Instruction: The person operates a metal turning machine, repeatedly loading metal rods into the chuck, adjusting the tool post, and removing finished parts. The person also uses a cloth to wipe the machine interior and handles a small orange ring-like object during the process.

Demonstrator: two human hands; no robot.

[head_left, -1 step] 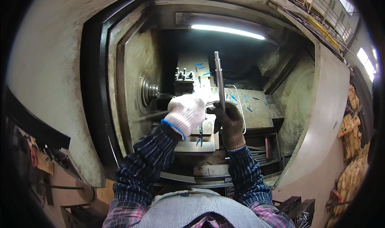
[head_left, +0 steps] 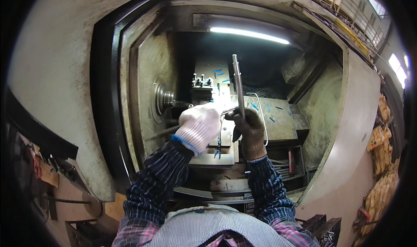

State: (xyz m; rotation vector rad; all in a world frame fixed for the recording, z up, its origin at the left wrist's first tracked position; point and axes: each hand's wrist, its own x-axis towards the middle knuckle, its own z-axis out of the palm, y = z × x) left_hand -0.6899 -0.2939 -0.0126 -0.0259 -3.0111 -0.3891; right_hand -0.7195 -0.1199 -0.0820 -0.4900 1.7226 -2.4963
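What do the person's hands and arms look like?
Left hand: white knitted glove, blue edging. Right hand: brown glove, blackened fingers, blue edging. Both forearms: dark blue, light-striped, gathered sleeve covers; pink-and-grey plaid sleeves above.

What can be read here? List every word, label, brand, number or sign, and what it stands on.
None can be read.
Metal rod in the right hand: no lettering shows.
Pale metal part at the machine's front: small dark marks, too blurred to tell whether they are writing.
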